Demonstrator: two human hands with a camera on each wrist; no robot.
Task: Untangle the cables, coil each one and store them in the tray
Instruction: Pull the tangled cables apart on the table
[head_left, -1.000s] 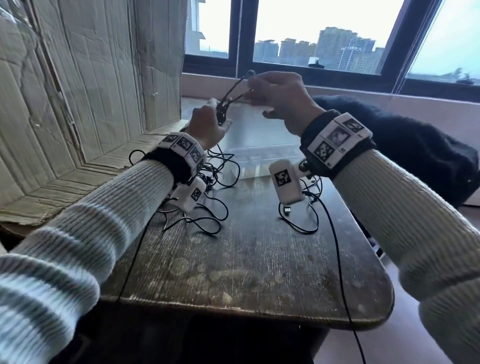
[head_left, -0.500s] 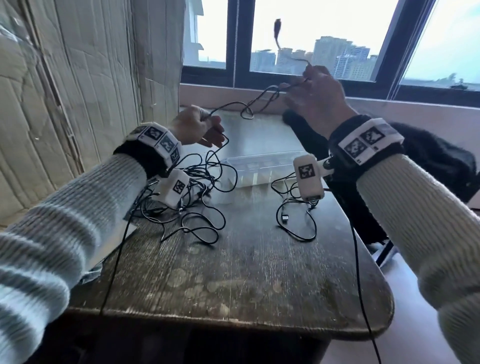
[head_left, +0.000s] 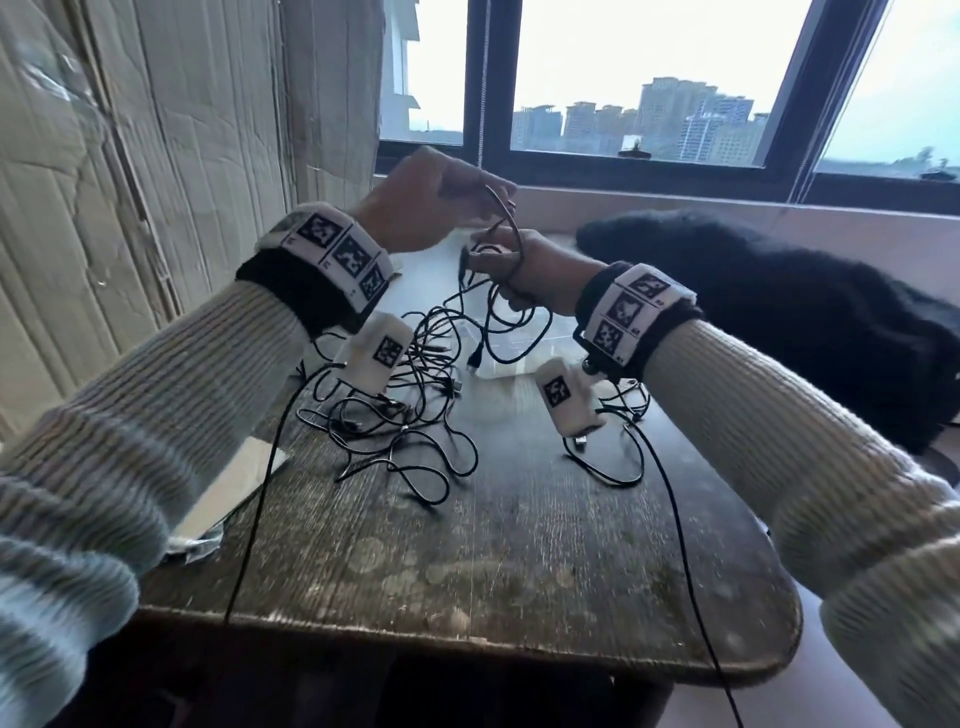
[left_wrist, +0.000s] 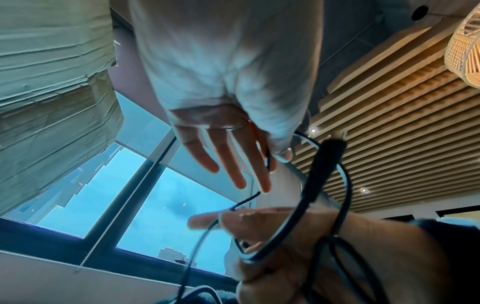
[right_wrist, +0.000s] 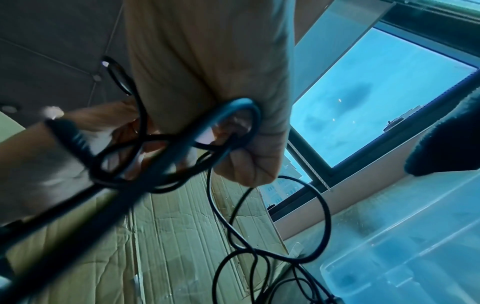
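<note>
Hands: two, both raised over the far half of the dark worn wooden table (head_left: 519, 545). Left hand (head_left: 431, 202) sits above and left of the right hand (head_left: 540, 270). Left hand pinches one thin black cable (head_left: 506, 218) between thumb and forefinger, other three fingers (left_wrist: 228, 164) straight and spread in the left wrist view. Right hand is curled around loops of that same cable, with a plug end (left_wrist: 324, 162) sticking out beside it. Loop count in the fist: at least two in the right wrist view, blurred, exact number unclear.

Tangled pile of black cables (head_left: 410, 415) lies on the table below the left wrist; strands overlap, so a cable count cannot be made. One separate black cable loop (head_left: 613, 462) lies near the right wrist.

Clear plastic tray (right_wrist: 405, 253): one, on the far side of the table, mostly hidden behind the hands in the head view; contents hard to make out.

Dark fuzzy garment (head_left: 805, 312) on the right, cut off by the frame edge. Cardboard sheets (head_left: 130, 182) stand on the left.
</note>
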